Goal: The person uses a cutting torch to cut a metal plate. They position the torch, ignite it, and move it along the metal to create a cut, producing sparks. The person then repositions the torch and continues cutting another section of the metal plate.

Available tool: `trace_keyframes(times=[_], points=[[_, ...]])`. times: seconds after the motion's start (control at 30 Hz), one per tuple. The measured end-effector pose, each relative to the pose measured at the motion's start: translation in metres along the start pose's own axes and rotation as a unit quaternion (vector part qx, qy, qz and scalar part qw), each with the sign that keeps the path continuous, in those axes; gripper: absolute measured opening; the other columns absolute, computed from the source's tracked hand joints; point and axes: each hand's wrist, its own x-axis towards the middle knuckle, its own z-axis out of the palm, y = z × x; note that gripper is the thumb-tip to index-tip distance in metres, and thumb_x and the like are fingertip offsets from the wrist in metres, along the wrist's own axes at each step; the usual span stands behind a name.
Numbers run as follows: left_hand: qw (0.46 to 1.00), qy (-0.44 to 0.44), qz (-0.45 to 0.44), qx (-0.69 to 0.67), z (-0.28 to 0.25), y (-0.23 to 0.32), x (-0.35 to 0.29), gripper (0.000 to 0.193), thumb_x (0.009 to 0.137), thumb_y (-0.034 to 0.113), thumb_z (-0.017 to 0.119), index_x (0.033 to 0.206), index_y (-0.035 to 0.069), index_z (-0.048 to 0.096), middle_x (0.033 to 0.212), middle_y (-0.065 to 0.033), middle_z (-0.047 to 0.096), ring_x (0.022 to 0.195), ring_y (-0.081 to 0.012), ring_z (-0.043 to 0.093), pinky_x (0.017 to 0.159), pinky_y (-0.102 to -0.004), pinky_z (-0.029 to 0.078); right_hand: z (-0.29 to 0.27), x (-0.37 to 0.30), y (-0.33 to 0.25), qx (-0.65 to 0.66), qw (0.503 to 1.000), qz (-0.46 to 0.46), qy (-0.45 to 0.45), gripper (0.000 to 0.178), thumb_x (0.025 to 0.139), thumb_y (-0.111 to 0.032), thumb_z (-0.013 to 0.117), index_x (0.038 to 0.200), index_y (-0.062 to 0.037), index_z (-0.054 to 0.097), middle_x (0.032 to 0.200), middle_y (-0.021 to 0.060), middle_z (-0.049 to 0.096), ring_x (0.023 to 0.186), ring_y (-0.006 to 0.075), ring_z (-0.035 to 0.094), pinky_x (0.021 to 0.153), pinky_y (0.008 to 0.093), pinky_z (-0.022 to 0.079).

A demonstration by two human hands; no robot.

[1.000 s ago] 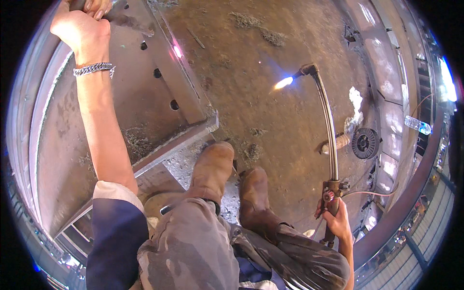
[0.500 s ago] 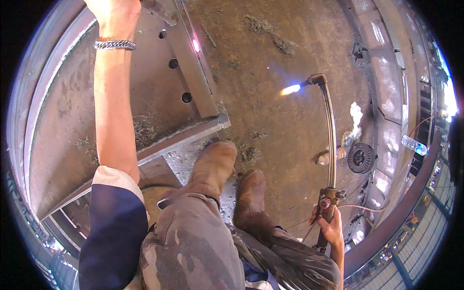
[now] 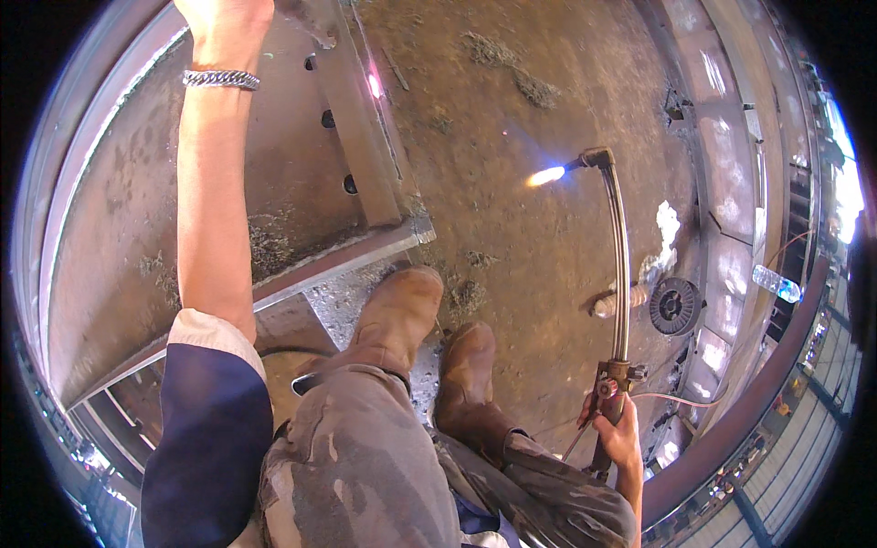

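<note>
The right hand [image 3: 619, 437] is wrapped around the handle of a gas cutting torch [image 3: 620, 292], just below its reddish valve knob [image 3: 607, 390]. The torch stands upright in the view, to the right of the boots, its twin tubes running up to an angled head that points left. A bright flame [image 3: 548, 176] burns at the nozzle, over the brown floor [image 3: 512, 237] and well apart from the steelwork; it was lit in both earlier frames too, pointing much the same way. A thin hose [image 3: 676, 396] curves off to the right near the handle.

The left hand [image 3: 227, 16] has changed most: a second ago its curled fingers showed at the upper left, whereas now the upper edge cuts it off past the wrist, so I cannot tell whether it is holding anything. Its arm, with a chain bracelet [image 3: 221, 79], reaches over a steel plate [image 3: 119, 201] beside a row of dark round holes.

The whole view has shifted since the first frame, so the torch head and the clear plastic bottle [image 3: 776, 283] sit lower in it. Against half a second ago, little differs. The black spool [image 3: 676, 306] lies right of the torch tubes, beside a pale cylinder [image 3: 637, 296] that they partly cross in view
</note>
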Motion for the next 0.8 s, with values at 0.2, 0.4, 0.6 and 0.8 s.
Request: trace_keyframes(times=[0.2,0.4,0.6,0.8], points=[[0.932,-0.145,-0.166,-0.288,-0.030,-0.005,0.022,0.040,0.092,0.026,0.048,0.056,0.013,0.035,0.047,0.0010,0.029,0.037,-0.0116,0.024,0.036,-0.0274,0.019,0.003,0.001,-0.004,0.001,1.000,-0.016,-0.010,0.033,0.074,0.010,0.049,0.105,0.0028,0.053,0.088,0.0104,0.060,0.078,0.0209,0.065,0.072,0.0361,0.057],[0.999,-0.038,0.000,0.015,-0.018,-0.009,0.012,0.041,0.091,0.024,0.049,0.054,0.013,0.034,0.046,0.0010,0.029,0.036,-0.0113,0.024,0.036,-0.0274,0.019,0.004,0.000,-0.005,0.010,1.000,-0.003,-0.002,0.030,0.075,0.009,0.050,0.104,0.0027,0.052,0.086,0.0098,0.060,0.076,0.0200,0.064,0.071,0.0354,0.056],[0.954,-0.136,-0.138,-0.227,-0.017,-0.005,0.011,0.041,0.091,0.024,0.049,0.054,0.013,0.034,0.046,0.0011,0.029,0.036,-0.0112,0.023,0.036,-0.0272,0.019,0.005,0.000,-0.005,0.008,1.000,-0.003,-0.002,0.027,0.076,0.008,0.052,0.103,0.0025,0.053,0.086,0.0095,0.060,0.076,0.0195,0.064,0.071,0.0349,0.055],[0.950,-0.126,-0.139,-0.249,-0.039,-0.020,0.026,0.041,0.091,0.025,0.049,0.054,0.013,0.034,0.046,0.0010,0.030,0.037,-0.0112,0.024,0.036,-0.0270,0.019,0.007,-0.001,-0.006,-0.003,1.000,0.001,0.001,0.028,0.076,0.008,0.052,0.103,0.0024,0.053,0.088,0.0094,0.061,0.076,0.0197,0.064,0.072,0.0349,0.055]])
